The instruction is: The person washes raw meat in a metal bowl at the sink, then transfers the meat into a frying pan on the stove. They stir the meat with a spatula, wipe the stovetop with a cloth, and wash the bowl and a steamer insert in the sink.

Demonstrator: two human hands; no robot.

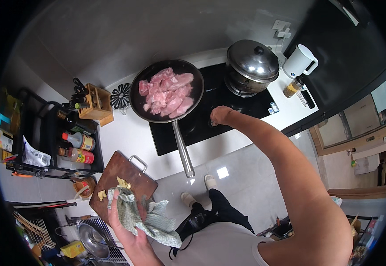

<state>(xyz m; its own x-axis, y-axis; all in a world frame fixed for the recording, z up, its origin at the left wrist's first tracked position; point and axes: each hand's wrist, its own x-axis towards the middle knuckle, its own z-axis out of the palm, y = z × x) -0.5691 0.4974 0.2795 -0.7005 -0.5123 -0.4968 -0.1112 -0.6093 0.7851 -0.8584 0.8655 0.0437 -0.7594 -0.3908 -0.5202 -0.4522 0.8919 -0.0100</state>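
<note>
My left hand (129, 229) holds a crumpled green-and-white patterned cloth (146, 216) above a wooden cutting board (126, 173). Pale yellow pieces, perhaps ginger, lie on the board (123, 182). My right hand (220, 115) reaches to the front part of a black glass cooktop (193, 133), its fingers bent around a small round knob (212, 123). Left of that hand, a dark frying pan (134, 103) with a long steel handle (182, 149) holds a heap of raw pink meat (169, 93). A lidded steel pot (252, 66) stands at the cooktop's back right.
A white electric kettle (298, 61) and a spice jar (293, 87) stand at right. A wooden knife block (96, 103), black trivet (120, 96) and rack of bottles (80, 141) are left. A sink with a metal bowl (93, 241) lies lower left.
</note>
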